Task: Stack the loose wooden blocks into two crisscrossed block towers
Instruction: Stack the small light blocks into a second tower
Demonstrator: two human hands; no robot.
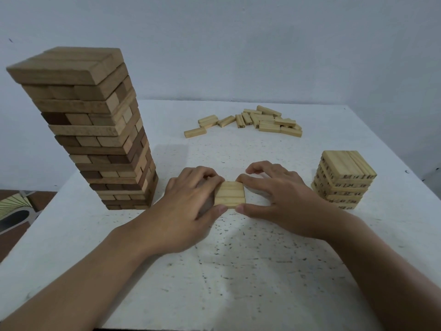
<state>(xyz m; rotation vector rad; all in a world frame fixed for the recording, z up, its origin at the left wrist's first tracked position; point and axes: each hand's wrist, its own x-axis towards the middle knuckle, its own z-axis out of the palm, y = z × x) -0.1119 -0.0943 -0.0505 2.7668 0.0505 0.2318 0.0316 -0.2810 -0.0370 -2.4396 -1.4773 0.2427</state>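
White speckled desk (238,271), left hand (191,204) and right hand (284,199) pinching a three-block row (229,194) mid-desk; I'd square the ends flush before lifting.

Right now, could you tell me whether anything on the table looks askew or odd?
The top layer of the tall brown wooden block tower looks shifted left of the layer below, and the short pale numbered block tower has ragged layer edges. The left hand and right hand pinch a flat row of pale wooden blocks.

Looking like a plain home room.
Showing a pale wall (238,44), a speckled white surface (238,271), patterned floor tiles (14,206).
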